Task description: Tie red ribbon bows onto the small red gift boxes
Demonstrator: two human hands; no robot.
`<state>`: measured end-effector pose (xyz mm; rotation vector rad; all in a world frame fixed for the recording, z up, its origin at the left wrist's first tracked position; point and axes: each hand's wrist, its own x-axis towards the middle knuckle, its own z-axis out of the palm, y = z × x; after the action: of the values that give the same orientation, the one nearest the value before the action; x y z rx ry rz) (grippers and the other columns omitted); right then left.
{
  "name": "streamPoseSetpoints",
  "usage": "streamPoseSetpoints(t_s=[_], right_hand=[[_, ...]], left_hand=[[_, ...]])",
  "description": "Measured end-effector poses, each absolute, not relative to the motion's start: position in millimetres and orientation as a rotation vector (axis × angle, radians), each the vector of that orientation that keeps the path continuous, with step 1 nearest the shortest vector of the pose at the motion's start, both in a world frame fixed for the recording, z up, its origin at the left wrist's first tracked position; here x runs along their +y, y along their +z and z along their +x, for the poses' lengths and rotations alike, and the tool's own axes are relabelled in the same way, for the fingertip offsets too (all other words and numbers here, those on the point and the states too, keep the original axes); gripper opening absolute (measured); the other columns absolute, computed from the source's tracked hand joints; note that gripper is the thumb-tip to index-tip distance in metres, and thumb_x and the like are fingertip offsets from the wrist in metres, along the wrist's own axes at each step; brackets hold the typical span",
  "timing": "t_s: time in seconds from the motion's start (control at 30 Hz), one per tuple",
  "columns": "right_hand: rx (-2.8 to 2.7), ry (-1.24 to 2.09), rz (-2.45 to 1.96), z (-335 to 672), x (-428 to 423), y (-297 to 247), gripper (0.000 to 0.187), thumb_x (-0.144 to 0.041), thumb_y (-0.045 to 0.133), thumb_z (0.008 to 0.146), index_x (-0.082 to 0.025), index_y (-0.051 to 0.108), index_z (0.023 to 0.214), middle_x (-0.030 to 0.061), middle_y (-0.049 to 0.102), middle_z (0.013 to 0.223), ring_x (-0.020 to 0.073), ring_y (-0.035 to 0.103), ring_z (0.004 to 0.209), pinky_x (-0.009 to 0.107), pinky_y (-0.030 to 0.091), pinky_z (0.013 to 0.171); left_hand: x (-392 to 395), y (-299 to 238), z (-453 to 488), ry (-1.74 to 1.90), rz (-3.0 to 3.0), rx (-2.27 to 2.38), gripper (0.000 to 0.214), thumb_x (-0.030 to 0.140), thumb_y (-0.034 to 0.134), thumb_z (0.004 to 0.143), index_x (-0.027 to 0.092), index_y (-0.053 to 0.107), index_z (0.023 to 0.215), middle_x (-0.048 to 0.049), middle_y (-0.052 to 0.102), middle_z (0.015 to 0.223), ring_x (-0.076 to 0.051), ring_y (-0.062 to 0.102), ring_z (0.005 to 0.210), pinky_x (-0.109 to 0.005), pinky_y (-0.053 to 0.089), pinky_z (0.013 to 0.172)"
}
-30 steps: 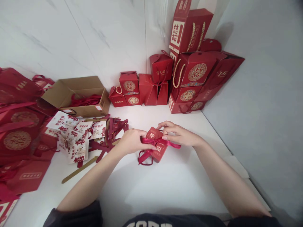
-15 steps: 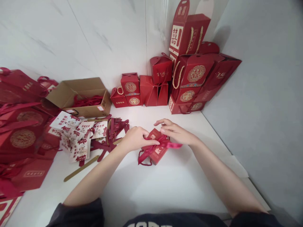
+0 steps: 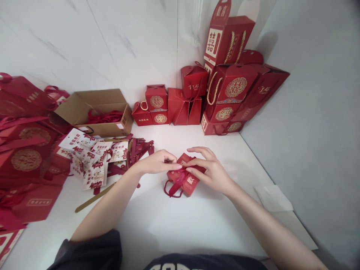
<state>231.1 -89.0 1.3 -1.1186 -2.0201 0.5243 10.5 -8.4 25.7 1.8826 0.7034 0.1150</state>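
A small red gift box (image 3: pixel 191 183) lay flat on the white counter (image 3: pixel 180 228), turned at an angle, with a dark red ribbon (image 3: pixel 180 179) tied across it and a looped red cord (image 3: pixel 169 191) trailing at its near left corner. The left hand (image 3: pixel 157 163) reached in from the left, its fingertips (image 3: pixel 176 166) at the box's far left edge. The right hand (image 3: pixel 210 170) lay over the box from the right, its fingers touching the top beside the ribbon. The two grips met close together at the ribbon's knot, but whether either was clamped on it could not be told.

To the left lay printed white cards (image 3: pixel 90 161), dark red strips (image 3: pixel 139 152) and a flat gold stick (image 3: pixel 94 197). Beyond them stood an open cardboard carton (image 3: pixel 81 112) holding red cord, with red gift bags (image 3: pixel 25 150) piled at far left. Red rope-handled bags (image 3: pixel 232 86) and boxes were stacked in the far right corner.
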Motion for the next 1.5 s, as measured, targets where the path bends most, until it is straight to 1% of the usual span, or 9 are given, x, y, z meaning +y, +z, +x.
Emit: streamPoseSetpoints(t_s=[0.27,0.63,0.77,0.83,0.9,1.03,1.1,1.23,1.5], right_hand=[[-1.780,0.576,-1.253,211.7,-92.3,-20.0,0.003,-0.025,0.070,0.078,-0.027,0.072,0.077,0.0025,0.056,0.129,0.0254,0.046,0.124,0.047,0.038,0.103],[-1.732,0.689,-1.248,214.7,-92.5,-23.4,0.003,-0.026,0.069,0.079,-0.026,0.071,0.077,0.0025,0.058,0.129,0.0239,0.043,0.129,0.044,0.033,0.108],[-1.705,0.752,-1.206,228.9,-94.3,-14.4,0.012,-0.031,0.061,0.086,-0.025,0.067,0.094,0.0057,0.054,0.130,0.0210,0.049,0.122,0.037,0.038,0.103],[-1.659,0.743,-1.258,241.9,-94.2,-11.3,0.017,-0.035,0.056,0.089,-0.022,0.062,0.097,0.0072,0.058,0.119,0.0200,0.054,0.112,0.035,0.040,0.098],[-1.639,0.796,-1.392,255.5,-93.8,-10.4,0.024,-0.041,0.049,0.092,-0.020,0.060,0.088,0.0044,0.063,0.095,0.0183,0.059,0.092,0.031,0.043,0.085],[-1.647,1.131,-1.605,273.3,-94.0,-11.5,0.050,-0.055,0.037,0.093,-0.018,0.056,0.065,0.0003,0.058,0.063,0.0153,0.054,0.063,0.028,0.041,0.065],[-1.664,1.315,-1.533,275.5,-94.8,-10.6,0.053,-0.058,0.041,0.090,-0.016,0.058,0.062,0.0012,0.059,0.061,0.0153,0.055,0.061,0.027,0.041,0.063],[-1.644,1.610,-1.302,274.0,-96.6,-7.2,0.042,-0.054,0.059,0.082,-0.015,0.062,0.067,0.0018,0.063,0.061,0.0134,0.056,0.057,0.026,0.043,0.058],[-1.659,1.672,-1.233,274.5,-98.1,-8.6,0.037,-0.049,0.063,0.081,-0.015,0.060,0.067,0.0002,0.061,0.061,0.0120,0.057,0.059,0.025,0.044,0.059]], left_hand=[[-12.0,21.6,14.3,0.159,1.898,0.730,0.041,0.040,0.055,0.083,0.014,0.041,0.055,0.0050,0.029,0.054,-0.007,0.025,0.053,-0.023,0.020,0.049],[-2.3,-12.0,11.7,0.270,1.616,0.576,0.043,0.039,0.058,0.082,0.015,0.037,0.054,0.0056,0.032,0.054,-0.006,0.028,0.052,-0.022,0.024,0.051],[-4.8,-0.6,10.0,0.229,1.687,0.608,0.038,0.039,0.060,0.081,0.013,0.047,0.057,0.0045,0.039,0.055,-0.006,0.033,0.053,-0.021,0.027,0.051],[-6.2,7.1,8.7,0.212,1.729,0.611,0.037,0.039,0.062,0.080,0.013,0.049,0.057,0.0039,0.042,0.055,-0.006,0.034,0.053,-0.021,0.028,0.051],[-7.0,12.8,7.3,0.202,1.754,0.612,0.037,0.038,0.063,0.080,0.013,0.050,0.056,0.0039,0.042,0.054,-0.006,0.034,0.052,-0.021,0.027,0.050],[-7.5,19.1,4.9,0.174,1.764,0.644,0.040,0.039,0.058,0.083,0.013,0.050,0.055,0.0053,0.038,0.047,-0.005,0.030,0.045,-0.021,0.023,0.045],[-7.7,21.5,4.2,0.142,1.773,0.658,0.043,0.040,0.055,0.086,0.013,0.048,0.053,0.0047,0.040,0.044,-0.005,0.032,0.042,-0.021,0.024,0.044],[-8.5,25.9,3.6,0.112,1.821,0.678,0.043,0.041,0.054,0.086,0.013,0.051,0.053,0.0020,0.048,0.045,-0.006,0.039,0.043,-0.020,0.029,0.045],[-5.9,16.1,4.4,0.128,1.757,0.728,0.041,0.041,0.059,0.083,0.014,0.044,0.056,0.0045,0.045,0.050,-0.005,0.036,0.047,-0.019,0.028,0.048]])
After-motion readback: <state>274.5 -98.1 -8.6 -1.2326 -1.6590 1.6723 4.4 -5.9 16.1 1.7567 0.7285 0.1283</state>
